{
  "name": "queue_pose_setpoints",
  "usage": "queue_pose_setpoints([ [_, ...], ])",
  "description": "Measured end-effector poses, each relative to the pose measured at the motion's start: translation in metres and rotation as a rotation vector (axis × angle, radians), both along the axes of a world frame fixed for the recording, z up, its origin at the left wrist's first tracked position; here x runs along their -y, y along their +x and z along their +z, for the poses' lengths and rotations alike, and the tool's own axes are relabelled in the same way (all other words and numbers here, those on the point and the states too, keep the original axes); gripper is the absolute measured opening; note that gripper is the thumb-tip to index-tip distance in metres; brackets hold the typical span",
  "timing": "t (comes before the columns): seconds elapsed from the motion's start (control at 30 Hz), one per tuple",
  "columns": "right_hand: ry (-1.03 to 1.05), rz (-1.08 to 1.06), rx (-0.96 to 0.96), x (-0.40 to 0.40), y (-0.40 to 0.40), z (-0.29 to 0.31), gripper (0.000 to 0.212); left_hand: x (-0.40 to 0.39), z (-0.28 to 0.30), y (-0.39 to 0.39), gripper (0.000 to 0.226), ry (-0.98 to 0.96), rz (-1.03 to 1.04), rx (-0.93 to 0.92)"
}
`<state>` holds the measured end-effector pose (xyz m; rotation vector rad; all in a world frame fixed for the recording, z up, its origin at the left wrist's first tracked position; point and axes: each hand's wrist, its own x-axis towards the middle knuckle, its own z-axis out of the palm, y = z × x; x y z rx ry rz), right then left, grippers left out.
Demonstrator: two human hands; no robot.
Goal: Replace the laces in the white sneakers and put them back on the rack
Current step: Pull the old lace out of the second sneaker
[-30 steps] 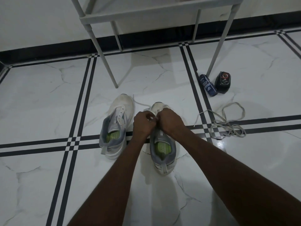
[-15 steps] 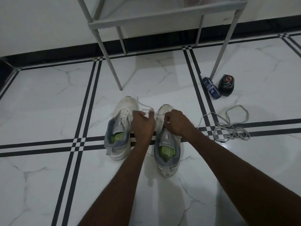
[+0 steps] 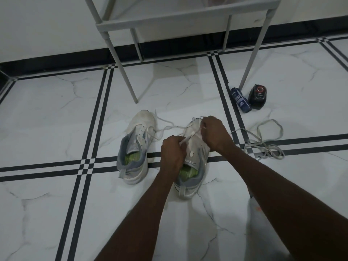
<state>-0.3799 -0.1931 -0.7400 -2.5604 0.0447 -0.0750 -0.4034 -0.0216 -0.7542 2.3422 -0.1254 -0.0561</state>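
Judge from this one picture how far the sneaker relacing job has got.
Done: a loose lace lies on the floor, apparently pulled out. In hand: the left hand and right hand each grip a white lace on the right sneaker. Left: the left sneaker is unlaced, and both go on the rack.

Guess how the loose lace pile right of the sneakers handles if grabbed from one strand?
Likely floppy: the loose lace lies in slack loops on the floor. Probably light, being a thin flat strand. It looks tangled near its lower end, so lifting one strand may drag the whole clump rather than pull free.
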Motion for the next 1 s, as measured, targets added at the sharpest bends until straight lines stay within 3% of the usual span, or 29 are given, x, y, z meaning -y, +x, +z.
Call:
queue_pose_setpoints([
  [0.1,0.042,-0.256,0.059,0.018,0.001,0.003,0.011,-0.004,-0.002,-0.006,0.021,-0.091,0.092,0.030],
  [0.23,0.215,-0.670,0.094,0.029,0.004,0.022,0.022,-0.008,-0.003,-0.002,0.018,-0.209,0.149,-0.064],
  [0.3,0.246,-0.736,0.163,0.022,0.000,0.026,0.024,-0.006,-0.004,-0.002,0.014,-0.240,0.194,-0.077],
  [0.37,0.230,-0.562,0.166,0.013,-0.004,0.022,0.015,-0.004,-0.005,-0.005,0.019,-0.240,0.238,-0.070],
  [0.47,0.212,-0.216,-0.024,-0.007,-0.005,0.014,0.003,-0.003,-0.007,-0.005,0.025,-0.232,0.285,-0.070],
  [0.57,0.157,-0.041,-0.093,-0.024,-0.006,0.006,0.019,-0.004,-0.007,-0.005,0.024,-0.232,0.286,-0.063],
  [0.7,0.015,0.077,-0.151,-0.037,-0.004,-0.006,0.036,-0.004,-0.006,-0.005,0.021,-0.179,0.245,-0.062],
  [0.87,-0.199,0.076,-0.052,-0.044,-0.001,-0.008,0.014,-0.003,-0.005,-0.006,0.023,-0.170,0.244,-0.072],
  [1.0,-0.369,0.220,-0.020,-0.044,0.000,-0.005,0.014,-0.003,-0.003,-0.007,0.023,-0.170,0.244,-0.068],
])
